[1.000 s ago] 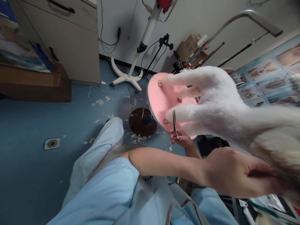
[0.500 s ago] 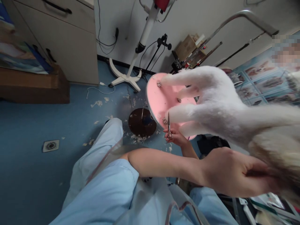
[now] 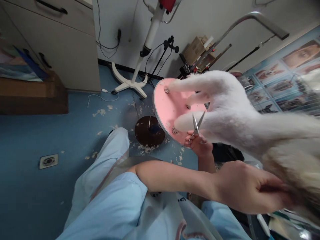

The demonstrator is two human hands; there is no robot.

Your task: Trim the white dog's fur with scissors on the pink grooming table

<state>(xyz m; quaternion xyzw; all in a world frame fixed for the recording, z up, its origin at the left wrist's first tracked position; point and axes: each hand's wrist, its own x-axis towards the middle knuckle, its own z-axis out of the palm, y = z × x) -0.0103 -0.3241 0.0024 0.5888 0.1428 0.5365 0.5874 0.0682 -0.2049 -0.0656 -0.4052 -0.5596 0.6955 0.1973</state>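
Observation:
A white fluffy dog (image 3: 230, 100) stands on a round pink grooming table (image 3: 162, 106), its legs trimmed to smooth columns. My left hand (image 3: 252, 186) is closed on the fur at the dog's head end, near the right edge; the fingertips and the exact part gripped are hidden. Beneath my left forearm, my right hand (image 3: 201, 145) holds a pair of scissors (image 3: 196, 128) by the finger loops. Their blades are spread apart and point up in front of the nearer leg's white fur. Whether they touch the fur I cannot tell.
White fur clippings (image 3: 100, 112) lie scattered on the blue floor around a brown round base (image 3: 150, 131). A white wheeled stand (image 3: 132, 83) and a cardboard box (image 3: 196, 50) are by the wall. A metal grooming arm (image 3: 232, 30) rises behind the dog. Drawers (image 3: 55, 46) stand at left.
The scissors have moved from beside the paw up along the leg to the right, and their blades have opened. My left hand keeps its hold. The view has shifted slightly.

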